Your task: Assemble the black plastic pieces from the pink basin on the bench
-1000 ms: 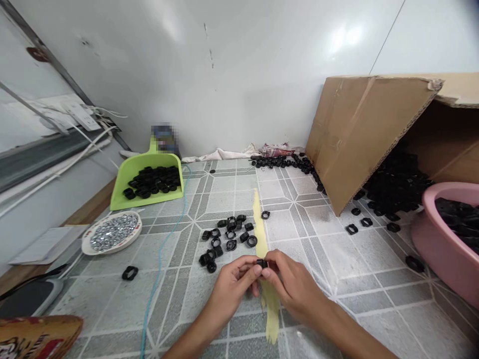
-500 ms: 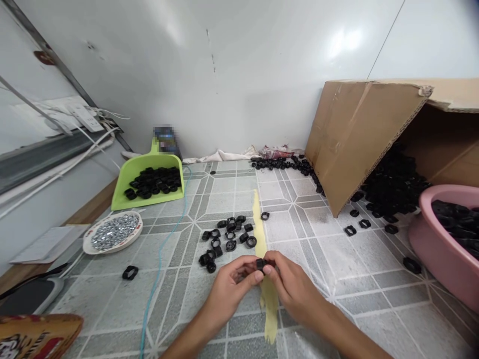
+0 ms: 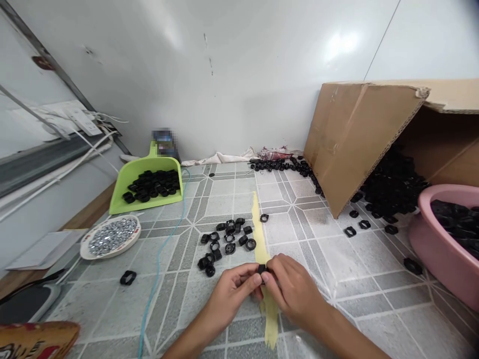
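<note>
Both hands meet above a yellow strip (image 3: 271,319) on the tiled-pattern surface. Between their fingertips is a small black plastic ring (image 3: 261,269), partly covered by the fingers. My left hand (image 3: 237,286) pinches it from the left with thumb and forefinger. From the right, my right hand (image 3: 294,286) closes its thumb and fingers on the same ring. Just beyond my left hand lies a loose group of similar black rings (image 3: 229,248), some flat and some on edge. One single ring (image 3: 264,218) rests right of the strip.
A green dustpan (image 3: 145,204) holds black rings. Near it stands a white plate (image 3: 87,253) of small shiny metal pieces. On the right, a cardboard box (image 3: 337,144) lies open with black parts spilling out beside a pink basin (image 3: 430,239). A teal cord (image 3: 157,264) crosses the left side.
The right hand has turned slightly, its fingers curling further over the ring. The ring stays between both hands. The view has shifted a little.
</note>
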The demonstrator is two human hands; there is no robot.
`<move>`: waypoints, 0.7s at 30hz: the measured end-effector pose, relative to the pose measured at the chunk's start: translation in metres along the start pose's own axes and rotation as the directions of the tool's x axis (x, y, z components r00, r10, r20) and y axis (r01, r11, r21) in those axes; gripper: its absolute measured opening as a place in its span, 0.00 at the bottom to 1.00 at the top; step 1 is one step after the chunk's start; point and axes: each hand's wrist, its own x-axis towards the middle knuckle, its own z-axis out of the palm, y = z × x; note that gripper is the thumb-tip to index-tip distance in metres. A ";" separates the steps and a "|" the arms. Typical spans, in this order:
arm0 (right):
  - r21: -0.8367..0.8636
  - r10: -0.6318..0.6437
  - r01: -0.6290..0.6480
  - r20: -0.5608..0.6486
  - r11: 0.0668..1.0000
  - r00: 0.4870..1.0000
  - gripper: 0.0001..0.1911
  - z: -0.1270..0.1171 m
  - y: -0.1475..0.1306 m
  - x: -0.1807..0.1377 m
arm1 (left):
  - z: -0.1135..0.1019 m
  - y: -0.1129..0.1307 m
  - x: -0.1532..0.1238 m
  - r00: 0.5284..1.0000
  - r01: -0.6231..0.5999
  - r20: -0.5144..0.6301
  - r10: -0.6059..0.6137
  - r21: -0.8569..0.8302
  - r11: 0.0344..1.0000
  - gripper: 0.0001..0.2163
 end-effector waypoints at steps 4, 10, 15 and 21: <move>0.091 0.190 -0.194 0.051 0.977 0.980 0.23 0.011 -0.006 -0.002 | 0.004 -0.003 -0.007 0.995 -0.065 -0.063 0.073 0.122 0.990 0.12; 0.096 0.267 -0.269 0.033 0.958 0.963 0.24 0.010 -0.013 -0.003 | 0.006 -0.008 -0.010 0.980 -0.142 -0.095 0.174 0.280 0.949 0.10; 0.132 0.241 -0.244 0.037 0.961 0.970 0.26 0.017 -0.005 -0.005 | 0.006 -0.013 -0.013 0.973 -0.177 -0.072 0.221 0.386 0.905 0.11; 0.335 0.256 -0.304 0.178 0.892 0.950 0.25 -0.003 -0.006 -0.001 | 0.004 -0.015 -0.014 0.932 -0.284 -0.047 0.359 0.518 0.807 0.11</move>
